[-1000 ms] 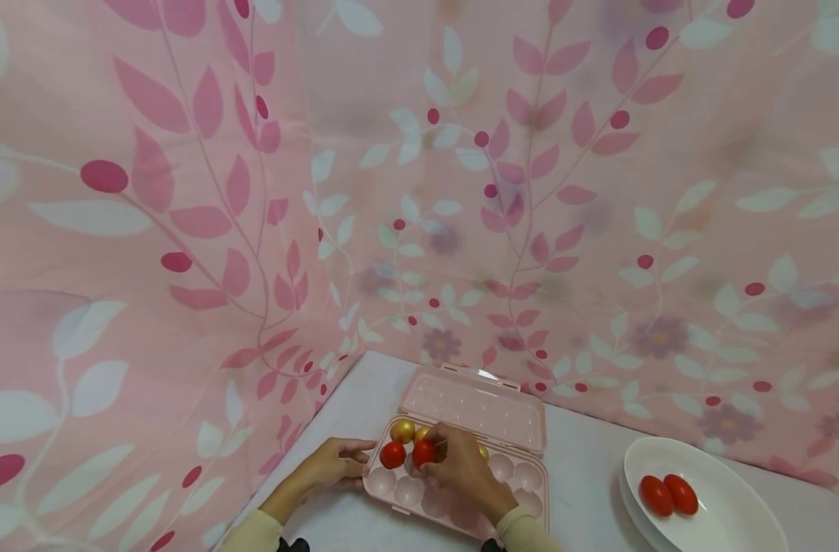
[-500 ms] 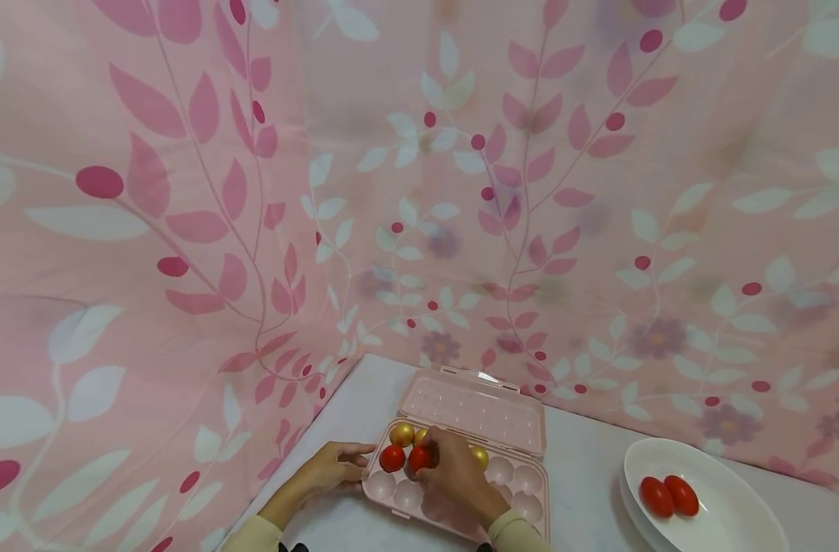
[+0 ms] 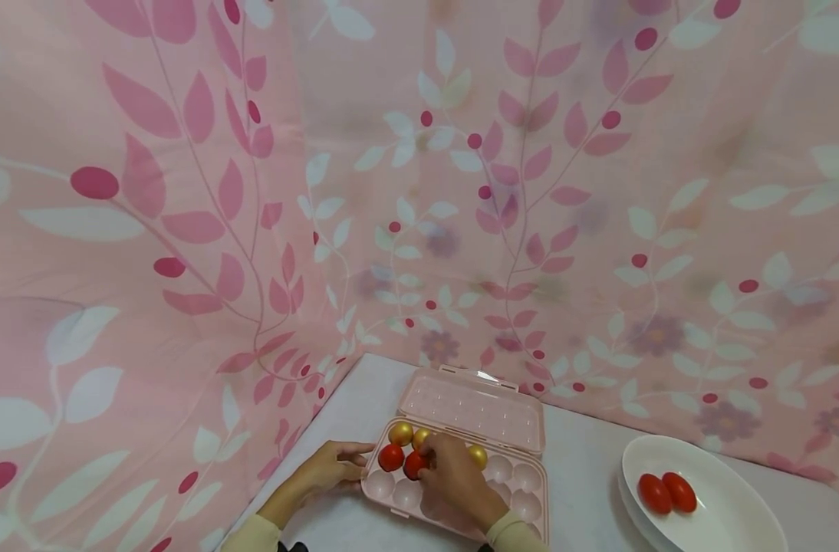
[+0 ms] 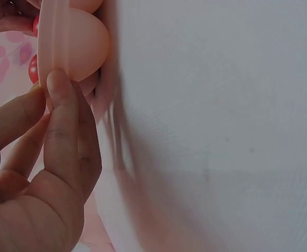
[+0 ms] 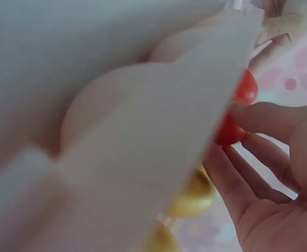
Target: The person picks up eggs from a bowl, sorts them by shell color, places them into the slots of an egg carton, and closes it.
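Observation:
A pink plastic egg box (image 3: 526,506) lies with its lid (image 3: 471,410) folded back. At its left end my left hand (image 3: 331,464) pinches the rim between thumb and fingers, as the left wrist view shows on the box wall (image 4: 85,44). My right hand (image 3: 457,475) grips a shiny red egg (image 3: 414,466) low in a cup of the second row; in the right wrist view, thumb and fingers stand either side of this egg (image 5: 229,132). Another red egg (image 3: 391,457) sits in the cup to its left. Gold eggs (image 3: 401,433) fill part of the back row, some hidden by my right hand.
A white oval bowl (image 3: 737,491) stands at the right of the white-covered table (image 3: 585,460), with two red eggs (image 3: 655,494) inside. Pink leaf-patterned cloth (image 3: 364,115) hangs behind and along the left side.
My right hand has come down a little and leftward with the red egg, which now sits lower in its cup. The left hand stays at the box's end.

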The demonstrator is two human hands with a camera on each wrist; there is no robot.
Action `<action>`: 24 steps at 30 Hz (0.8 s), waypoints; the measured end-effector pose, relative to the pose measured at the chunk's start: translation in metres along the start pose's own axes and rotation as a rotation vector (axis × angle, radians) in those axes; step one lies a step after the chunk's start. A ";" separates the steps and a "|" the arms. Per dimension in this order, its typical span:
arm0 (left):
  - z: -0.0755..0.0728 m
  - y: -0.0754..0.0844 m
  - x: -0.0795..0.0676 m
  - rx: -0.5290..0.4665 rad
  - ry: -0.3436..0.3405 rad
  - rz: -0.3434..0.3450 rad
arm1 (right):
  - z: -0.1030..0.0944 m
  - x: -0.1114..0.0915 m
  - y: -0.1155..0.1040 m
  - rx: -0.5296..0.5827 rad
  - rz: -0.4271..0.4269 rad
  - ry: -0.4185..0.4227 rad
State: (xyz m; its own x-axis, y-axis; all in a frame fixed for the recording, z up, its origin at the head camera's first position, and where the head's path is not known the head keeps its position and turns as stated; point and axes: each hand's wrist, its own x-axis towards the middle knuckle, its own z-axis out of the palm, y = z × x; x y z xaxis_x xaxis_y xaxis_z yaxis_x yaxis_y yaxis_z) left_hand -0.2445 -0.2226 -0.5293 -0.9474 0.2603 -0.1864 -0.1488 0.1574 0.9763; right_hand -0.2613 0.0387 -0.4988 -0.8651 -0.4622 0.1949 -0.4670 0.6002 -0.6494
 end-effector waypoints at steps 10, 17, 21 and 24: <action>0.000 0.000 0.001 0.004 -0.001 0.001 | -0.026 -0.016 0.004 -0.039 -0.095 0.011; -0.001 -0.001 0.001 0.011 0.010 -0.010 | -0.061 -0.025 0.023 -0.074 -0.090 0.112; -0.001 0.000 0.001 0.028 0.014 -0.014 | -0.088 -0.031 0.035 -0.087 -0.058 0.218; -0.001 0.000 0.002 0.034 0.012 -0.015 | -0.109 -0.036 0.046 -0.109 -0.067 0.309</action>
State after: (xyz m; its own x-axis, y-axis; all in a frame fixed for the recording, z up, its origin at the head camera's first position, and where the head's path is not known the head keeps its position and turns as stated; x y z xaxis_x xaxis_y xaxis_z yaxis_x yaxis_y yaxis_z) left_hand -0.2464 -0.2228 -0.5294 -0.9485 0.2466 -0.1990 -0.1530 0.1934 0.9691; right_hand -0.2713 0.1542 -0.4558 -0.8384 -0.2935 0.4593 -0.5275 0.6490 -0.5482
